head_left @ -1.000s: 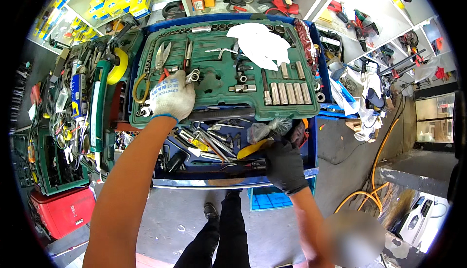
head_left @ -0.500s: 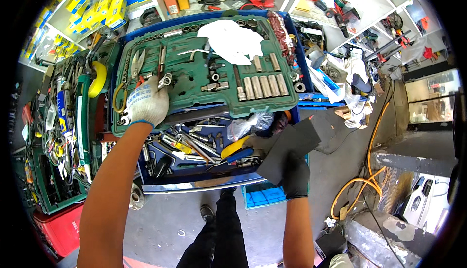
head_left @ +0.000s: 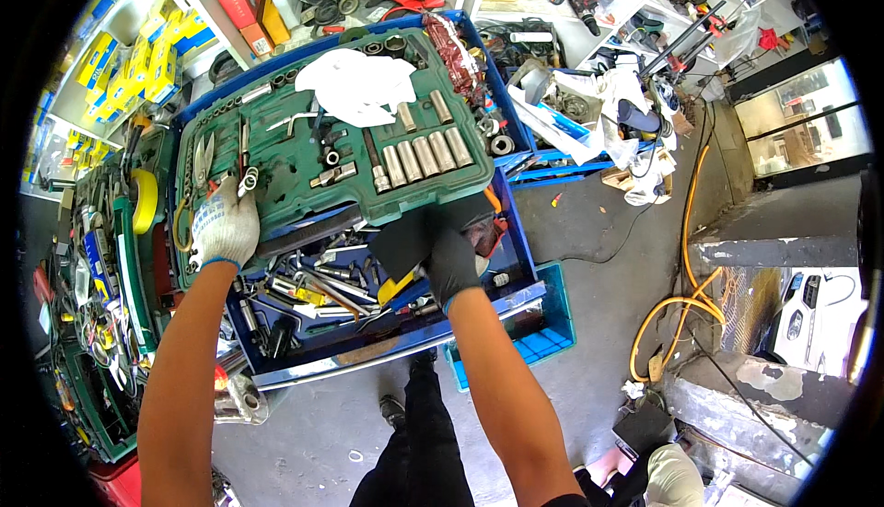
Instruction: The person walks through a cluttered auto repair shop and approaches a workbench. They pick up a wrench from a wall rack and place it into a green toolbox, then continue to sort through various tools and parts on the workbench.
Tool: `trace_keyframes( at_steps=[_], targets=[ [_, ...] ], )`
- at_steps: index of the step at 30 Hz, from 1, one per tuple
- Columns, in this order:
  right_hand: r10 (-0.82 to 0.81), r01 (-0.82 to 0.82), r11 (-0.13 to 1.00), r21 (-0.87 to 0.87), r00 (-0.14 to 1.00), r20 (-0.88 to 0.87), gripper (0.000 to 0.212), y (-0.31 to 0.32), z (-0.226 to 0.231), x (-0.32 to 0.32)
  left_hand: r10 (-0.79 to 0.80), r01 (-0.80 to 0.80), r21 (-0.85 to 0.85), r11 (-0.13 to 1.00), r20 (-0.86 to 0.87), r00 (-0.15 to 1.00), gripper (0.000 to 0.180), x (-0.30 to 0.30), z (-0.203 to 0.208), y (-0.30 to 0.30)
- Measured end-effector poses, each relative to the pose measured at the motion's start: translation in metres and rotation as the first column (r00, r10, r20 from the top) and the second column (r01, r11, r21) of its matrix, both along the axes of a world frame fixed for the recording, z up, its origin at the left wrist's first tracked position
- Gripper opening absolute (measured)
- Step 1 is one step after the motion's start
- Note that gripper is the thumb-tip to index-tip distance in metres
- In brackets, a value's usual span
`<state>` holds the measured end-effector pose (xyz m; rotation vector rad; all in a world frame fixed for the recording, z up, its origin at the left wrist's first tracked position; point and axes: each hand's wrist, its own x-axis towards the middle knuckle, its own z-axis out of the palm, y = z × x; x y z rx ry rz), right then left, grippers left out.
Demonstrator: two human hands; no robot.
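In the drawer's upper part lies a green socket tray (head_left: 285, 152) with rows of silver sockets. My left hand (head_left: 226, 226), in a white knit glove, grips the tray's near left part. Its fingertips are hidden among the tools, beside a silver ring-shaped tool end (head_left: 248, 178). My right hand (head_left: 451, 258), black-gloved, is closed on a matte black rectangular sheet (head_left: 396, 247). That sheet is at the tray's near edge, above loose tools. Beneath it shows a yellow-handled tool (head_left: 394, 288). A white cloth or paper (head_left: 354, 88) covers some of the tray.
A blue drawer (head_left: 304, 364) holds loose wrenches and small tools. Crowded tool cases (head_left: 115, 258) stand at left. Yellow boxes (head_left: 138, 74) fill a shelf. A teal crate (head_left: 552, 323) sits below the drawer's right corner. An orange hose (head_left: 692, 297) runs over the floor at right.
My right hand has moved left and away from me with the black sheet, from the drawer's right corner to the tray's near edge. My left hand stays on the tray. The view has shifted.
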<state>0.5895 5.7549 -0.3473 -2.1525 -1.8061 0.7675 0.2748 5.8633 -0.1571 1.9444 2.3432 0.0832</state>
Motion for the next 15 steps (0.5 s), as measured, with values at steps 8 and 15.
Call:
trace_keyframes(
  at_steps=[8,15],
  targets=[
    [-0.459,0.488,0.811,-0.321,0.192,-0.868,0.032,0.018,0.003,-0.023,-0.040,0.041,0.064,0.997,-0.006,0.999,0.036,0.000,-0.007,0.000],
    [-0.751,0.349,0.561,-0.750,-0.165,-0.639,0.026,0.001,0.070,-0.018,0.026,-0.026,-0.038,0.999,-0.009,1.000,0.042,-0.005,0.000,0.002]
  ],
)
